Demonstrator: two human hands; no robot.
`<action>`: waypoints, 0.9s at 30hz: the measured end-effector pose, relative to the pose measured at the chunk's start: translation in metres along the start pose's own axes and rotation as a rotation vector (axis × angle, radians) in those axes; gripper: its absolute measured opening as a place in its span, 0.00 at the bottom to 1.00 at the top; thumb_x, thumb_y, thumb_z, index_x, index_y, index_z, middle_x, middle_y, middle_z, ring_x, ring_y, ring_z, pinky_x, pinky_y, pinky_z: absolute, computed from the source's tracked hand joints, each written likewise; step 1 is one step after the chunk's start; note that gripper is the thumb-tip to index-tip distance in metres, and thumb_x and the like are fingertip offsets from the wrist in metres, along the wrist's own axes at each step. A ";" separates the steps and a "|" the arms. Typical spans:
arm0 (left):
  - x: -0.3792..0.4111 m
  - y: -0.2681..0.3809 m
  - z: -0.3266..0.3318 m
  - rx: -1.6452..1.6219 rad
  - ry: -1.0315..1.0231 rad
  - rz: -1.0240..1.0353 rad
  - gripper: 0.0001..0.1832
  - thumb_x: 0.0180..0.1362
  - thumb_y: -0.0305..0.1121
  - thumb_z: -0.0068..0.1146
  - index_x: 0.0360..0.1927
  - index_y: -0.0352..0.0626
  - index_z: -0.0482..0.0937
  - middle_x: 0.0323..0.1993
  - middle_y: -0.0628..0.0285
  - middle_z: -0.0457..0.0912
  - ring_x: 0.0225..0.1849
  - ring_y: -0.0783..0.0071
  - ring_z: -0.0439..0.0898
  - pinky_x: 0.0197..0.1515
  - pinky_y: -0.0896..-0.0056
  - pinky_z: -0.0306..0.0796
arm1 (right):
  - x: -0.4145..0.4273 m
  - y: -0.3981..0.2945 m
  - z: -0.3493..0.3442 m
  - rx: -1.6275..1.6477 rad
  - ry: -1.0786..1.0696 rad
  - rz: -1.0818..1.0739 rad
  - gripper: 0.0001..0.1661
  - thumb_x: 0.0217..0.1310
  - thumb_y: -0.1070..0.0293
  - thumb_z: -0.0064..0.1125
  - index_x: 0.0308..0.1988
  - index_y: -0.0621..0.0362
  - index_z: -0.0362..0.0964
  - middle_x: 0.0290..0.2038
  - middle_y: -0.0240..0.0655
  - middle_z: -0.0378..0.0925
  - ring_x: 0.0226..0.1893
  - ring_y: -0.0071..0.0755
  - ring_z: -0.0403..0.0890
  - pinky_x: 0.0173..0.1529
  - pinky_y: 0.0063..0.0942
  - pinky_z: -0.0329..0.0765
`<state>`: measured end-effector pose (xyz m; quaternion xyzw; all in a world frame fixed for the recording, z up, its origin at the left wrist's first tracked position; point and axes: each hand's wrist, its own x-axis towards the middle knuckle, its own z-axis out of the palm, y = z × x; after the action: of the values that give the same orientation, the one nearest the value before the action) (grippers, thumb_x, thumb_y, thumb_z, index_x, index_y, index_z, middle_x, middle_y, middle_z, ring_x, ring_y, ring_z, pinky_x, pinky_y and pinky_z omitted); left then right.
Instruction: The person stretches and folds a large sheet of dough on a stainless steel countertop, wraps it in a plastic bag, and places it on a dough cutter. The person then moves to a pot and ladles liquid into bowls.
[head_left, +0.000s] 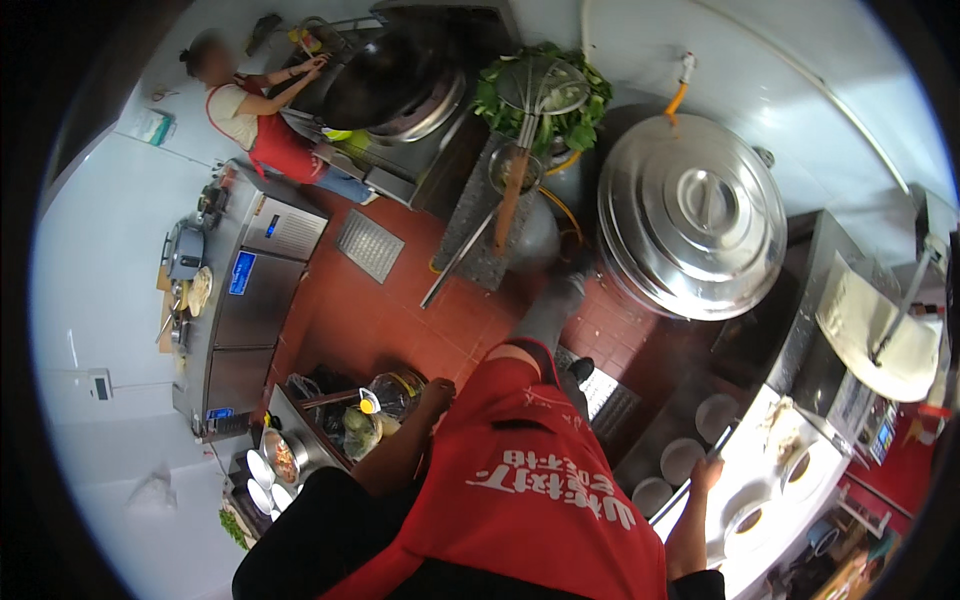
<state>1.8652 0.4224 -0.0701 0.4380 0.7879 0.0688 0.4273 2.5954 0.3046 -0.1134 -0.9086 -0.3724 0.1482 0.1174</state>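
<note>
My left hand (439, 391) hangs beside the red apron (540, 457) with its fingers curled, near a large plastic bottle (396, 390) with a yellow cap; whether it holds anything cannot be told. At the right, my right hand (706, 474) rests on the metal edge (679, 501) of a brightly lit counter; its fingers are partly hidden. White bowls (681, 460) stand on a lower shelf by that hand. On the counter are two round containers (750, 517) with dark contents.
A big lidded steel pot (694, 217) stands ahead on the right. A wire skimmer (514, 180) lies over leafy greens (592, 101) and a bowl. A co-worker (259, 124) stands at a wok (382, 86). Steel cabinets (247, 300) line the left, above a red tiled floor (360, 322).
</note>
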 end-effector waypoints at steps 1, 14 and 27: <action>-0.009 0.001 0.002 -0.027 0.000 -0.040 0.10 0.58 0.33 0.59 0.40 0.41 0.84 0.29 0.58 0.85 0.25 0.66 0.82 0.27 0.66 0.77 | -0.002 0.002 -0.007 0.059 -0.014 0.100 0.16 0.48 0.70 0.58 0.38 0.66 0.72 0.36 0.53 0.77 0.39 0.60 0.79 0.49 0.50 0.75; 0.073 -0.086 0.066 -0.493 -0.096 -0.379 0.11 0.64 0.31 0.51 0.44 0.38 0.82 0.37 0.48 0.85 0.37 0.57 0.84 0.40 0.57 0.78 | 0.003 0.032 -0.029 -0.442 -0.345 -0.133 0.32 0.64 0.46 0.55 0.33 0.70 0.80 0.32 0.58 0.83 0.34 0.61 0.84 0.45 0.49 0.78; 0.017 -0.026 0.040 0.136 -0.071 0.043 0.18 0.57 0.42 0.63 0.43 0.39 0.86 0.45 0.48 0.86 0.43 0.55 0.86 0.46 0.58 0.78 | -0.009 -0.067 -0.082 -0.194 -0.424 0.111 0.26 0.71 0.53 0.49 0.40 0.68 0.81 0.42 0.59 0.83 0.47 0.61 0.83 0.53 0.49 0.77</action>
<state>1.8742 0.4089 -0.1180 0.4849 0.7657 0.0089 0.4226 2.5755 0.3358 -0.0139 -0.8832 -0.3508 0.3056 -0.0595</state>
